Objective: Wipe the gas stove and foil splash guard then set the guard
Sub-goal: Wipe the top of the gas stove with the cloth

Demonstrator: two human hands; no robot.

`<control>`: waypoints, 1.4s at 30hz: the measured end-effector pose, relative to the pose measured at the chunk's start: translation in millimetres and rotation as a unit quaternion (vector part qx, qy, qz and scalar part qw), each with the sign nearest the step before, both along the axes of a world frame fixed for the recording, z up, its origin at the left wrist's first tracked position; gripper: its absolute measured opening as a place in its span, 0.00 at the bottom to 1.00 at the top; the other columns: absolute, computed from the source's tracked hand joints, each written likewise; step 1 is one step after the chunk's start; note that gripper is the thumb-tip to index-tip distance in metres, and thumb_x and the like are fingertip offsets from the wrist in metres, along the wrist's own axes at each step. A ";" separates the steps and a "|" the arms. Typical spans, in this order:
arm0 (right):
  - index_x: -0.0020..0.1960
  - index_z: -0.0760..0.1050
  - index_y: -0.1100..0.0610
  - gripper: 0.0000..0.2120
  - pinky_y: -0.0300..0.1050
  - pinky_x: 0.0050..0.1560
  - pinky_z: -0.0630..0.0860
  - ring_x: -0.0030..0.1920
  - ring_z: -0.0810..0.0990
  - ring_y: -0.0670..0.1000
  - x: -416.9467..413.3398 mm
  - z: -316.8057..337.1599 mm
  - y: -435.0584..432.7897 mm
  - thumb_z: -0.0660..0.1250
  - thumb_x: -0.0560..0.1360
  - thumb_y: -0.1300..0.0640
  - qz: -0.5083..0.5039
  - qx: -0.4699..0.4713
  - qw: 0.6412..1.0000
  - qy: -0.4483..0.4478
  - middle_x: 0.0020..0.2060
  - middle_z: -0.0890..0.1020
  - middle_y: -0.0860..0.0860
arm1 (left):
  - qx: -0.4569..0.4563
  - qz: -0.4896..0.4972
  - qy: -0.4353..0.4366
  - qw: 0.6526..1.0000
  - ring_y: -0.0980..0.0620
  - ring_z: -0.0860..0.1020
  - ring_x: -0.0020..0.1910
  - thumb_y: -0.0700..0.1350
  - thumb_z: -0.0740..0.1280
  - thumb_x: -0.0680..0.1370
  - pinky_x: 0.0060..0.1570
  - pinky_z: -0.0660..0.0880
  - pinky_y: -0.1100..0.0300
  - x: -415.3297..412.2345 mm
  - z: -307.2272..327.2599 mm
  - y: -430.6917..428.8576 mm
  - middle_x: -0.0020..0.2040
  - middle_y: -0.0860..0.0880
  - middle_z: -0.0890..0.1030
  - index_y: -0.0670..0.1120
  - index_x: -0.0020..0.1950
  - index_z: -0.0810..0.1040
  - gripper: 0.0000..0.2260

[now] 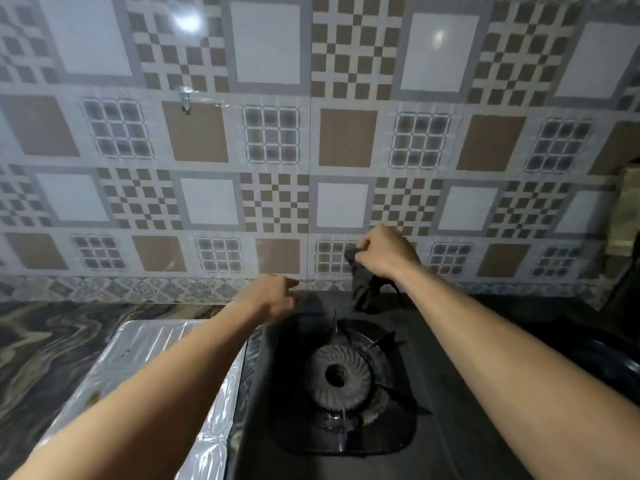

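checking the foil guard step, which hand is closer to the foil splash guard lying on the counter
Left. The left hand hovers just past the foil splash guard's far right corner; the right hand is farther right, by the wall, gripping a dark cloth.

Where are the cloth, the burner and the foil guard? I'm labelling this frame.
cloth [362,289], head view, on the dark fold hanging below the right hand.
burner [337,375], head view, on its ribbed ring.
foil guard [145,344], head view, on its ridged face.
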State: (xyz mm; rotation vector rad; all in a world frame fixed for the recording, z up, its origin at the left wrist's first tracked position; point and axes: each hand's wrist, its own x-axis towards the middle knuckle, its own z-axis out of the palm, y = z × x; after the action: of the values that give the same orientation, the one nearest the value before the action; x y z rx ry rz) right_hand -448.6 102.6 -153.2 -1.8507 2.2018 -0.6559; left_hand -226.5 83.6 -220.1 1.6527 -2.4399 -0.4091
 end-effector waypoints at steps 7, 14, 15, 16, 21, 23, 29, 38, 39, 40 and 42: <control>0.37 0.81 0.59 0.16 0.45 0.36 0.78 0.37 0.84 0.54 38.0 -56.8 -16.0 0.71 0.75 0.48 0.070 0.051 0.996 0.027 0.34 0.84 0.54 | 0.012 -0.025 -0.028 0.999 0.42 0.71 0.71 0.48 0.61 0.80 0.69 0.68 0.52 26.2 -19.3 -7.0 0.73 0.44 0.73 0.47 0.72 0.73 0.20; 0.65 0.78 0.44 0.16 0.53 0.71 0.67 0.71 0.71 0.51 8.1 -77.5 -33.3 0.69 0.78 0.50 0.296 0.134 0.943 0.069 0.68 0.77 0.48 | 0.019 -0.054 -0.143 0.988 0.46 0.61 0.78 0.57 0.56 0.80 0.74 0.62 0.46 45.7 -40.1 -12.5 0.80 0.52 0.59 0.51 0.81 0.58 0.29; 0.68 0.75 0.43 0.18 0.54 0.74 0.61 0.75 0.65 0.50 0.3 -83.3 -36.6 0.68 0.79 0.50 0.310 0.150 0.936 0.067 0.72 0.73 0.47 | 0.011 -0.059 -0.148 0.987 0.47 0.57 0.79 0.56 0.56 0.81 0.75 0.58 0.46 46.0 -42.5 -13.0 0.81 0.53 0.56 0.50 0.81 0.56 0.29; 0.71 0.72 0.42 0.19 0.55 0.77 0.55 0.77 0.58 0.47 -5.4 -88.2 -38.9 0.66 0.80 0.51 0.328 0.164 0.928 0.065 0.74 0.69 0.45 | 0.003 -0.064 -0.149 0.987 0.47 0.55 0.80 0.57 0.55 0.82 0.76 0.57 0.45 46.2 -43.6 -13.3 0.81 0.53 0.55 0.49 0.81 0.55 0.29; 0.77 0.57 0.39 0.23 0.56 0.79 0.47 0.79 0.49 0.45 -7.4 -100.6 -55.0 0.57 0.84 0.50 0.385 0.182 0.896 0.129 0.79 0.53 0.42 | 0.008 -0.068 -0.163 0.984 0.48 0.52 0.80 0.59 0.52 0.81 0.77 0.55 0.43 47.5 -48.0 -15.9 0.82 0.51 0.53 0.50 0.82 0.52 0.31; 0.79 0.53 0.41 0.25 0.54 0.79 0.48 0.79 0.48 0.45 1.7 -104.3 -61.9 0.57 0.84 0.51 0.391 0.177 0.895 0.124 0.79 0.52 0.42 | 0.002 -0.069 -0.172 0.983 0.47 0.51 0.81 0.58 0.52 0.82 0.77 0.54 0.44 46.5 -48.0 -15.4 0.82 0.51 0.52 0.49 0.82 0.52 0.30; 0.79 0.58 0.50 0.26 0.39 0.73 0.49 0.78 0.56 0.47 29.6 -97.1 -88.8 0.60 0.83 0.57 0.426 0.206 0.877 0.083 0.79 0.58 0.47 | 0.028 -0.061 -0.148 0.987 0.50 0.48 0.81 0.60 0.46 0.76 0.78 0.52 0.49 44.9 -48.7 -12.7 0.82 0.51 0.51 0.48 0.82 0.51 0.35; 0.75 0.68 0.47 0.24 0.48 0.76 0.56 0.75 0.63 0.49 36.2 -94.8 -88.7 0.62 0.81 0.63 0.456 0.195 0.867 0.052 0.76 0.65 0.47 | 0.035 -0.054 -0.128 0.990 0.50 0.48 0.81 0.59 0.50 0.76 0.78 0.52 0.49 44.3 -50.9 -15.4 0.81 0.52 0.52 0.49 0.82 0.53 0.34; 0.75 0.67 0.46 0.25 0.46 0.77 0.49 0.77 0.58 0.47 32.0 -95.7 -87.8 0.62 0.81 0.64 0.465 0.205 0.859 0.063 0.77 0.62 0.45 | 0.037 -0.055 -0.129 0.989 0.50 0.48 0.81 0.59 0.50 0.76 0.78 0.52 0.48 44.2 -50.2 -15.5 0.81 0.52 0.52 0.49 0.82 0.53 0.34; 0.75 0.66 0.47 0.25 0.43 0.76 0.45 0.78 0.55 0.46 26.9 -96.2 -87.5 0.61 0.82 0.64 0.471 0.214 0.853 0.069 0.78 0.60 0.45 | 0.039 -0.055 -0.130 0.989 0.50 0.48 0.81 0.59 0.50 0.76 0.78 0.52 0.47 44.2 -49.3 -15.7 0.81 0.53 0.52 0.49 0.82 0.53 0.34; 0.75 0.66 0.46 0.25 0.42 0.76 0.42 0.78 0.53 0.44 12.9 -96.6 -85.8 0.61 0.81 0.65 0.470 0.223 0.852 0.066 0.77 0.60 0.44 | 0.040 -0.058 -0.131 0.989 0.49 0.48 0.81 0.60 0.49 0.76 0.78 0.52 0.46 44.6 -48.0 -15.1 0.81 0.53 0.52 0.49 0.82 0.52 0.35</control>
State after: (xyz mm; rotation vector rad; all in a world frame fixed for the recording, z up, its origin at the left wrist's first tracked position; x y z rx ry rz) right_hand -435.8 16.8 -249.8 -2.3496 1.0609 0.1692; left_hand -181.9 68.4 -268.1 1.6993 -2.7536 -0.3281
